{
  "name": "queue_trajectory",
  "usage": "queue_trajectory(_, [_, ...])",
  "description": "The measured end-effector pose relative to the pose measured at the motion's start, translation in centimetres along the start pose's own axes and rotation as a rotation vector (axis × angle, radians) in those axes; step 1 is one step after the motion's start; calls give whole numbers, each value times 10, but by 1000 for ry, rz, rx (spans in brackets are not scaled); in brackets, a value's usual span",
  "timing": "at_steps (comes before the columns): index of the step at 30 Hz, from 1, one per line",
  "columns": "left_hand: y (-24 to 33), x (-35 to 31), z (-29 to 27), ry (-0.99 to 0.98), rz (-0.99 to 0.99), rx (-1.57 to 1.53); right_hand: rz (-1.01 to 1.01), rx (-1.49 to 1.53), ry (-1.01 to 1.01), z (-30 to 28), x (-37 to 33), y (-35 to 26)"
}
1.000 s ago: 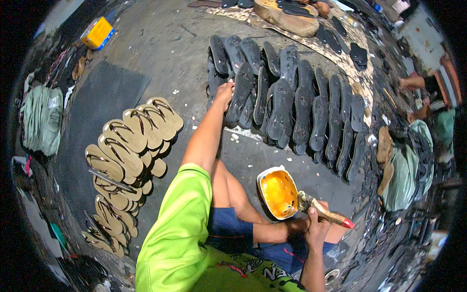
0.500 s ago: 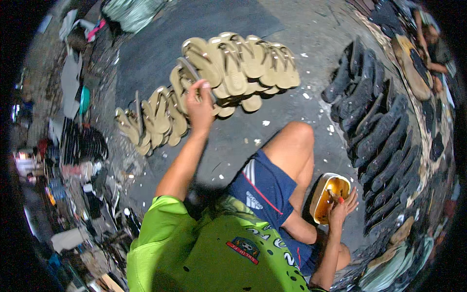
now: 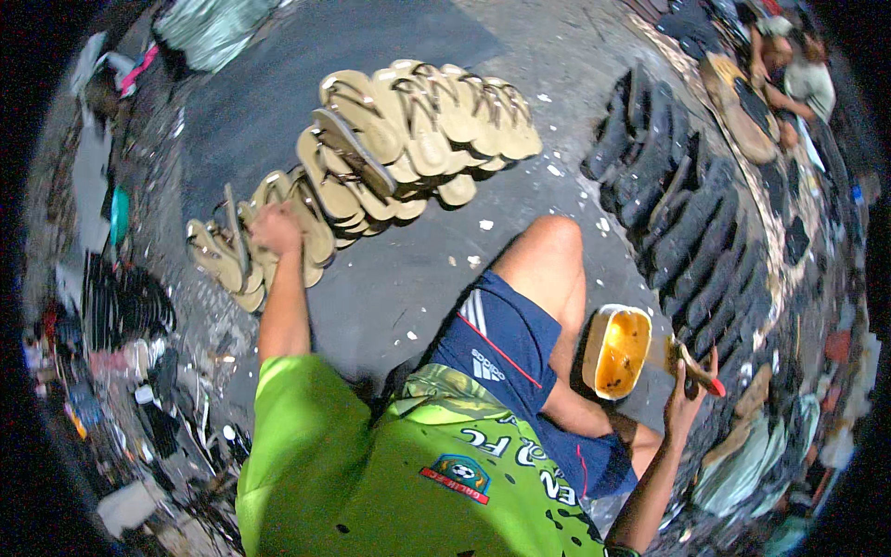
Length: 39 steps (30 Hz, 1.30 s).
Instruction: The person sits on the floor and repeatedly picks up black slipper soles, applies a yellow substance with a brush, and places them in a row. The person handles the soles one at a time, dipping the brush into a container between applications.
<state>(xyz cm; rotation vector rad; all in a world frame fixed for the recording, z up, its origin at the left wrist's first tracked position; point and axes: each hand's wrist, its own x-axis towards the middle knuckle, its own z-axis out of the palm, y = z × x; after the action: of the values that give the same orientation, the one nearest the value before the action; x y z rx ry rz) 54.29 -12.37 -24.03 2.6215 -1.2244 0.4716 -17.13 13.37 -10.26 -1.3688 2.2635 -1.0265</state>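
Observation:
My right hand [image 3: 685,390] grips a brush [image 3: 713,382] with a red-tipped handle, its bristle end toward the tub. Just left of it stands a white oblong tub [image 3: 594,360] with amber, glue-like liquid [image 3: 624,345] inside. Over on the left, my left hand [image 3: 278,228] is at the smaller group of tan flip-flops [image 3: 215,255]; its fingers are smeared by motion, and I cannot tell whether they hold one. Farther right, more tan flip-flops [image 3: 429,153] lie overlapped in a row. One flip-flop [image 3: 348,148] leans tilted on edge against that row.
Long overlapping rows of black soles [image 3: 691,218] lie on the right. A dark sheet [image 3: 278,97] spreads behind the flip-flops. White scraps dot the floor. Another person [image 3: 807,88] sits at the far right; a stack of black strips [image 3: 121,292] and clutter line the left.
My left hand has let go of a flip-flop at the row and moved left to the smaller group. My right hand has lifted the brush out of the tub, to the right.

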Motion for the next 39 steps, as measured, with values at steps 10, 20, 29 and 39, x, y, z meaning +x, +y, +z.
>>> queue_trajectory(10, [-36, -60, -108, -76, 30, -691, 146, 138, 38, -9, -3, -14])
queue_trajectory(20, [96, -126, -230, -346, 592, -1042, -164, -324, -187, -3, -15, 39])
queue_trajectory(29, [222, -262, -210, -530, 1409, -675, -190, -674, -358, -11, -36, 76])
queue_trajectory(39, [245, -260, -251, -1487, 553, -1446, 217, 917, 308, -85, -18, -89])
